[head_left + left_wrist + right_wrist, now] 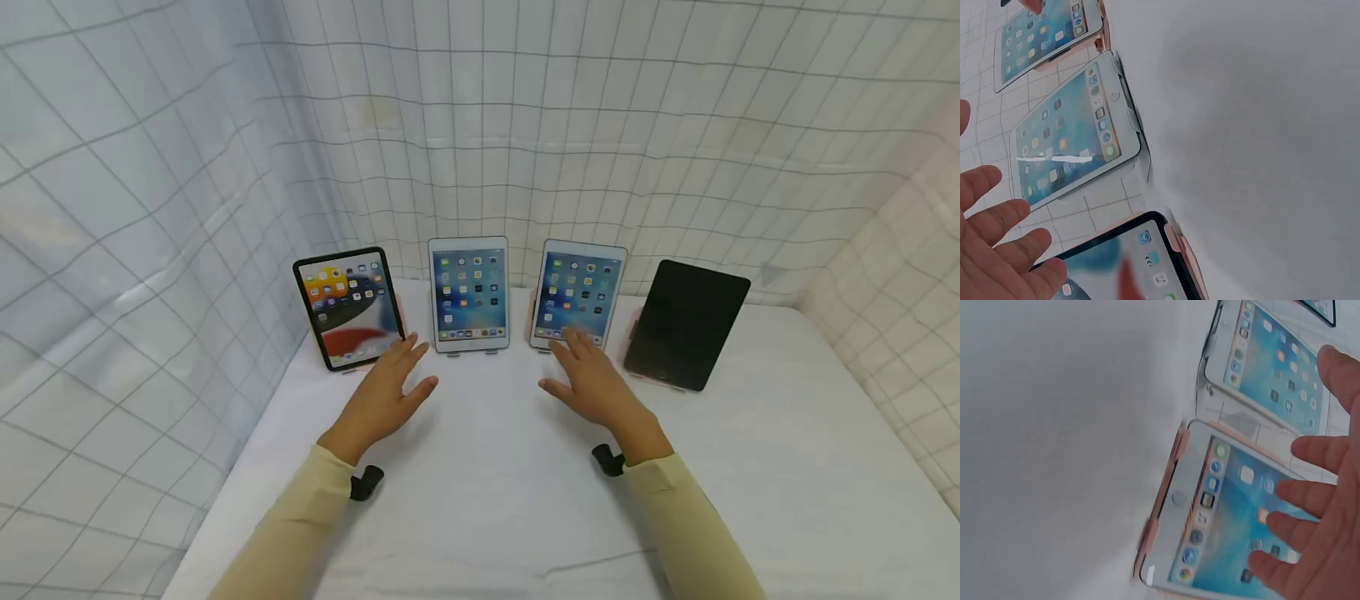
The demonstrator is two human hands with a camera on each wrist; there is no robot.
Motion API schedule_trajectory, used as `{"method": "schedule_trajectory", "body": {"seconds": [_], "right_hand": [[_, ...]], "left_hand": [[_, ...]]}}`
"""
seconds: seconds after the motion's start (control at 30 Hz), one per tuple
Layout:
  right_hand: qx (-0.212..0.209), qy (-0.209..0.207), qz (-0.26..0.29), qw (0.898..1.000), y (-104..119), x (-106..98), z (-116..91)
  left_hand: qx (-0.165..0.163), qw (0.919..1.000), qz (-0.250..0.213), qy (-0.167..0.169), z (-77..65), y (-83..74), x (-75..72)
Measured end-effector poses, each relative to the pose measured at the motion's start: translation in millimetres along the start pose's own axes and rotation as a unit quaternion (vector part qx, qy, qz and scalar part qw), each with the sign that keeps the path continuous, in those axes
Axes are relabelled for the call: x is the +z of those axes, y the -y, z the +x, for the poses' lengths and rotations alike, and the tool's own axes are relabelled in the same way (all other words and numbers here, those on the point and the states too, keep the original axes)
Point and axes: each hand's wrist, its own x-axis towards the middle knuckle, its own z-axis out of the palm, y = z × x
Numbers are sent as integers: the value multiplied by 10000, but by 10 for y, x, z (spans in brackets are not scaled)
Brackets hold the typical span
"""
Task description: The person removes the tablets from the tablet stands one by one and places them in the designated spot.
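Observation:
Four tablets lean on small stands in a row. My left hand (382,396), fingers spread and holding nothing, reaches toward the black-framed tablet (351,308) at far left; its fingertips overlap that tablet's lower right corner in the head view. Beside it stands a white tablet (470,292) with a lit home screen. My right hand (592,385) is spread too, its fingertips overlapping the bottom of a second white tablet (579,287). At far right is a tablet with a dark screen (686,325). Pink stand clips (1163,500) hold the second white tablet's lower edge.
A white cloth (487,483) covers the table under both forearms. Grid-patterned white curtains (480,125) hang behind the tablets and along both sides. A small black wrist camera (367,483) is strapped at the left wrist, another (607,460) at the right.

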Motion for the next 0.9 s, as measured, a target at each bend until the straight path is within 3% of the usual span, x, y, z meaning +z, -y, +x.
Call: {"method": "schedule_trajectory", "body": {"seconds": [0.23,0.47,0.73,0.9], "right_hand": [[-697,-487,510,9951,71,15,202],[-1161,-710,1134,9842,246,28,396],[-1270,-944,1600,9743,436,76,642],[-1095,-1036,2298,9615,523,83,790]], "left_hand": [[-249,9976,-501,-412,-178,187,-102],[-361,9952,-453,-794,-292,411,-259],[-50,9896,-356,-1396,-207,532,-514],[-304,9859,-652,-1513,-83,607,-645]]}}
